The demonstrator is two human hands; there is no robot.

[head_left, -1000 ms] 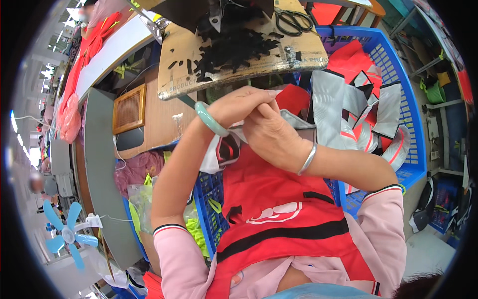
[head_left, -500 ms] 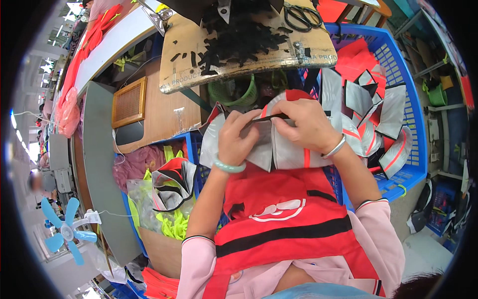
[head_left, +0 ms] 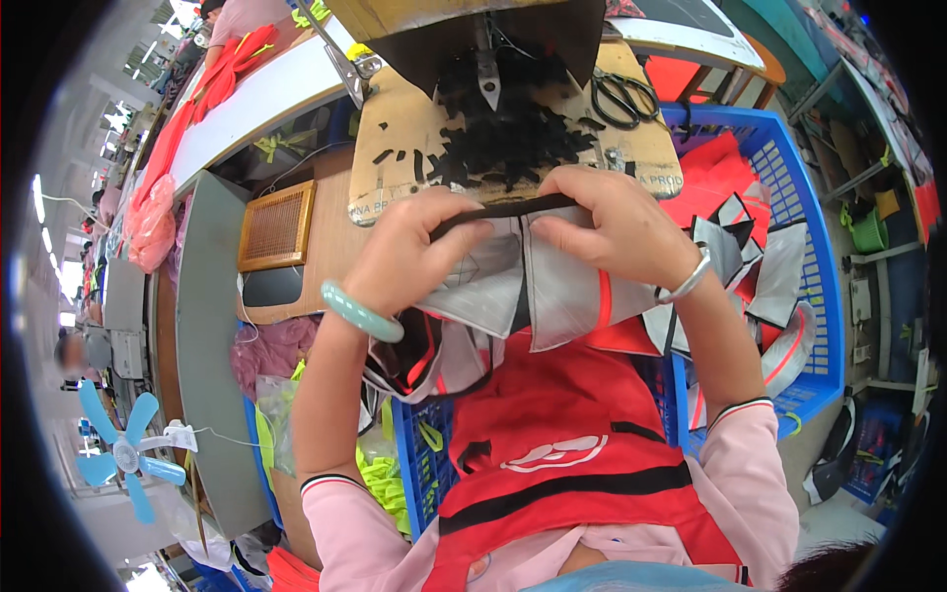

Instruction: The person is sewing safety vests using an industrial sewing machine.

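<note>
Gripping grey fabric pieces [head_left: 552, 286] and black strip [head_left: 503, 209], left hand [head_left: 414, 252], right hand [head_left: 612, 227], both closed.

From my feed, the grey fabric pieces [head_left: 523, 286] are half covered by the left hand [head_left: 409, 252] and right hand [head_left: 617, 227]; I can't see the fingertips under the black strip [head_left: 503, 209]. Scissors [head_left: 623, 96] too small to tell if open. Blue crate [head_left: 804, 227] partly hidden behind the right forearm. Desk fan [head_left: 123, 456] blurred near the rim.
</note>
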